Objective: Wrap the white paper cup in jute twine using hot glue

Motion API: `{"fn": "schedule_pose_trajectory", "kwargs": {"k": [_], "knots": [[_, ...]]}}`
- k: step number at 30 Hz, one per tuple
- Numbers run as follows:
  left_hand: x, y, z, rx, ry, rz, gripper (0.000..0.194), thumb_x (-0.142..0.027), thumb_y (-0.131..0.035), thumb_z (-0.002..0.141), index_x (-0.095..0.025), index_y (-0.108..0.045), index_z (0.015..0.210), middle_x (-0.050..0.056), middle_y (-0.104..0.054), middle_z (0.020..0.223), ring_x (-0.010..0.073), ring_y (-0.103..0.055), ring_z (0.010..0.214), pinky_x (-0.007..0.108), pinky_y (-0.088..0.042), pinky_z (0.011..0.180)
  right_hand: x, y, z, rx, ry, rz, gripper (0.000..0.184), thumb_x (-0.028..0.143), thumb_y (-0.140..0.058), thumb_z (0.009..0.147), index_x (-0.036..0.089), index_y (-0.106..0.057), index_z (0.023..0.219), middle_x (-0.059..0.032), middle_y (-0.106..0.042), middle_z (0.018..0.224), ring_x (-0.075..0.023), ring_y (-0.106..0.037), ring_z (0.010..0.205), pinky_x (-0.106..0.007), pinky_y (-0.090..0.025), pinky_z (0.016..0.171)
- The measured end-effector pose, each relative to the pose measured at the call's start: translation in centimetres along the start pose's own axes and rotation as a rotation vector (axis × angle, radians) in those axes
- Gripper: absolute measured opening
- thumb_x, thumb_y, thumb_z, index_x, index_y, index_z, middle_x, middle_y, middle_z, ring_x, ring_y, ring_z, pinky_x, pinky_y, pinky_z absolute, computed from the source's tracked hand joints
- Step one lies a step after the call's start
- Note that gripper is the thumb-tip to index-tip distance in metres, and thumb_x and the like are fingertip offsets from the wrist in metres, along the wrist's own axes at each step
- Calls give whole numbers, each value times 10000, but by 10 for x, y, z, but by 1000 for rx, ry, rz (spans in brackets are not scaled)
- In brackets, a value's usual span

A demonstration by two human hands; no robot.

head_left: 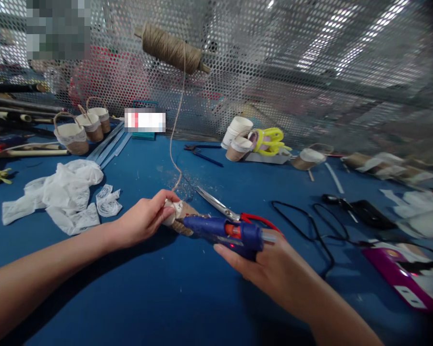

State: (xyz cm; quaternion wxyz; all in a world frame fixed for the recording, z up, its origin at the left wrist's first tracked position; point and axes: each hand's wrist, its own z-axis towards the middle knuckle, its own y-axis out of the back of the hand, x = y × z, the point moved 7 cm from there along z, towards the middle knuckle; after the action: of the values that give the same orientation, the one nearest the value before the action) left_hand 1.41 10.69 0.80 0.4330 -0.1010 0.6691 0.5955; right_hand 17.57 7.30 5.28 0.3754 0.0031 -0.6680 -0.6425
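Observation:
My left hand (144, 216) is closed on a small paper cup (187, 211) wrapped in brown burlap with a pale lace band, tipped on its side. A strand of twine (172, 139) runs down to the fingertips from a spool (171, 50) above. In my right hand (267, 269) is a blue glue gun (220, 230) with a clear glue stick jutting from its rear. Its nozzle points left and meets or nearly meets the burlap; exact contact I cannot tell. Scissors (220, 206) with red handles lie just behind the gun, partly hidden by it.
White lace (65, 192) lies heaped at left, near several finished little baskets (72, 139) and clear glue sticks (111, 144). Pliers (204, 151), white cups (236, 132) and yellow cord (270, 142) are at the back. A black cable (310, 221) and a purple power strip (400, 278) occupy the right.

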Motion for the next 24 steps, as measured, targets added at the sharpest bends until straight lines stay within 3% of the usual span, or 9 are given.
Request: {"fn": "schedule_pose_trajectory", "kwargs": {"k": [7, 10, 13, 15, 20, 24], "knots": [[-2, 1, -1, -12, -52, -19, 239, -267, -294, 869, -136, -420, 1025, 44, -614, 729, 132, -538, 568, 238, -407, 533, -2, 8, 4, -31, 0, -66, 270, 357, -449, 802, 189, -575, 633, 28, -487, 432, -102, -460, 394, -228, -391, 410], [-4, 1, -2, -19, -78, -14, 234, -248, -303, 862, -123, -422, 1019, 44, -611, 705, 131, -537, 547, 235, -408, 512, -4, 6, 4, -40, 110, -202, 320, 330, -382, 824, 189, -657, 744, -3, -503, 428, -127, -458, 404, -261, -382, 428], [-5, 1, -2, -24, -102, -6, 230, -241, -304, 861, -117, -420, 1017, 46, -612, 701, 130, -542, 547, 233, -413, 503, -6, 4, 4, -47, 168, -252, 336, 276, -358, 824, 214, -676, 734, -6, -496, 415, -130, -449, 397, -276, -379, 444], [-5, 0, -2, -28, -115, 4, 229, -239, -305, 862, -114, -418, 1017, 47, -612, 698, 130, -546, 550, 231, -416, 499, -12, 3, 8, -22, 60, -188, 300, 289, -405, 806, 215, -656, 658, 13, -463, 380, -118, -431, 362, -263, -374, 422], [-6, 0, -3, -30, -137, 17, 216, -227, -307, 862, -116, -417, 1012, 66, -625, 760, 133, -571, 598, 234, -440, 531, -24, 2, 12, 37, -387, 94, 322, 346, -527, 737, 210, -470, 450, 40, -419, 328, -93, -408, 314, -223, -363, 359], [-5, 1, -3, -51, -137, 36, 213, -230, -310, 865, -121, -413, 1017, 57, -619, 734, 136, -574, 588, 234, -440, 523, -23, -1, 14, 86, -431, 167, 403, 352, -511, 747, 211, -384, 391, 32, -432, 334, -78, -413, 326, -202, -383, 383]]}}
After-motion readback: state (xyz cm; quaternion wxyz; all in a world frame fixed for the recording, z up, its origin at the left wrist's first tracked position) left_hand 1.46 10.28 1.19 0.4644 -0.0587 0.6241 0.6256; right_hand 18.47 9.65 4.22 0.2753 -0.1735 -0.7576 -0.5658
